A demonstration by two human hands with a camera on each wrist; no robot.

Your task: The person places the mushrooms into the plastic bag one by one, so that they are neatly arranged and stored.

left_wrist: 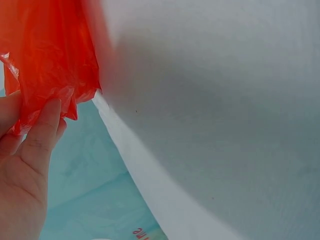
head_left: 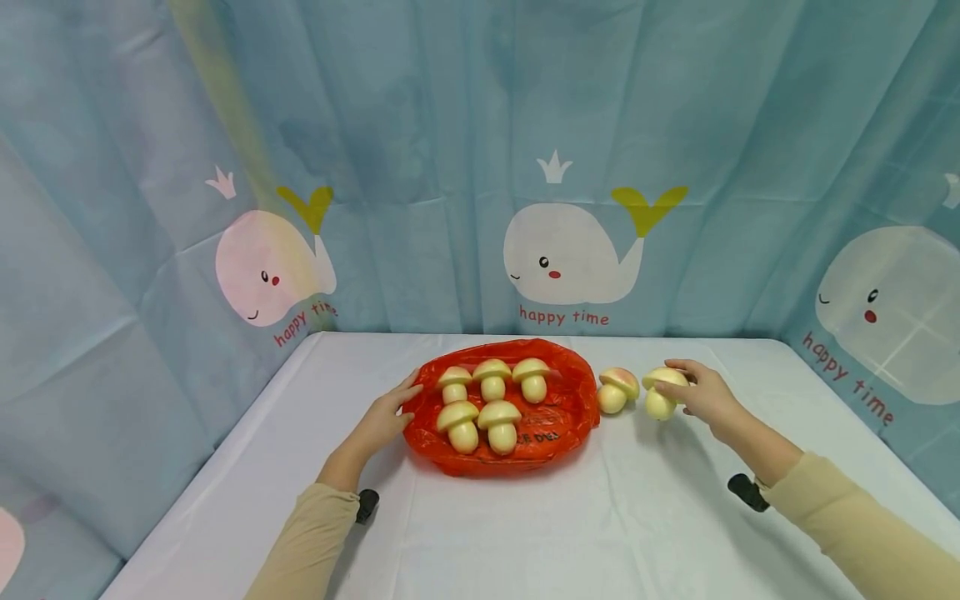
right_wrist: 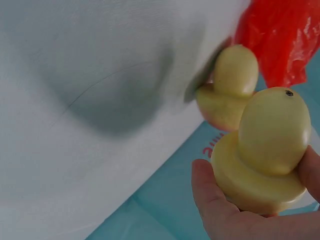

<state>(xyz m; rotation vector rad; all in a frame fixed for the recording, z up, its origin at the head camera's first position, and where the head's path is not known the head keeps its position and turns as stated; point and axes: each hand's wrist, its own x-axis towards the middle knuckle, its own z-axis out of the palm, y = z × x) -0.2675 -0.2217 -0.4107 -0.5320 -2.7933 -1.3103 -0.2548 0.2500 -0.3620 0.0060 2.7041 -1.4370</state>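
My right hand (head_left: 707,396) grips a pale yellow toy mushroom (head_left: 662,404) by its cap, thumb and fingers around the edge. In the right wrist view the held mushroom (right_wrist: 272,140) shows its rounded stem end with a small dark spot. Just left of it, another toy mushroom (head_left: 617,392) with a pinkish cap lies tilted on the table. A red plastic bag (head_left: 543,454), spread open, has several toy mushrooms (head_left: 500,427) lying in two rows inside. At the bag's left side my left hand (head_left: 382,423) pinches the crumpled rim, fingers (left_wrist: 47,122) against the red plastic.
The white-covered table (head_left: 525,533) reaches back to a light blue curtain (head_left: 420,167) printed with whales. Similar curtain runs along the left and right sides. Dark wrist-worn pieces (head_left: 747,492) sit below both forearms.
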